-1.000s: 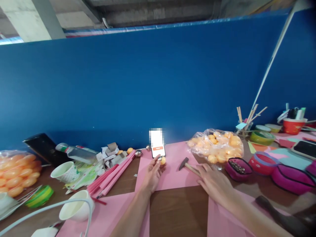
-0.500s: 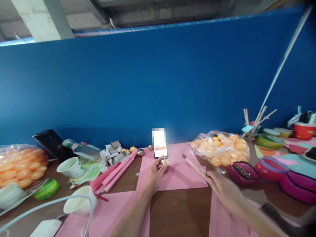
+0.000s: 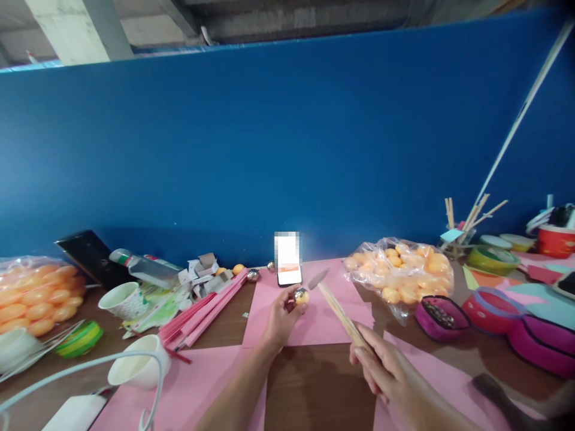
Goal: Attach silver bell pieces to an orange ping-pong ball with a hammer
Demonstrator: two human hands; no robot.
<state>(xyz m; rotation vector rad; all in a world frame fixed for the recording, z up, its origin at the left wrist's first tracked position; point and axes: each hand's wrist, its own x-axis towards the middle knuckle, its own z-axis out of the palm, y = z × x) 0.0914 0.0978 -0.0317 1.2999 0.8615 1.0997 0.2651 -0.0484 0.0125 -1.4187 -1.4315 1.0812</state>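
Note:
My left hand (image 3: 284, 317) pinches a small shiny silver ball (image 3: 301, 296) with a yellow-orange patch, above a pink paper sheet (image 3: 309, 329). In my right hand (image 3: 381, 365) is what looks like a paintbrush (image 3: 336, 308), held by its pale wooden handle. Its grey tapered tip is slightly blurred and points toward the ball, a short way to its right. A phone (image 3: 290, 272) with a lit screen leans upright against the blue wall, just behind the ball.
To the right lie a bag of orange balls (image 3: 395, 269), a purple bowl (image 3: 440, 317) and a jar of sticks (image 3: 456, 233). On the left are paper cups (image 3: 141, 362), pink paper strips (image 3: 215, 311), another silver ball (image 3: 253, 275) and a white cable (image 3: 90, 362).
My right hand has moved left and nearer to me, and the brush now shows longer with its tip closer to the ball. My left hand keeps the ball at nearly the same spot.

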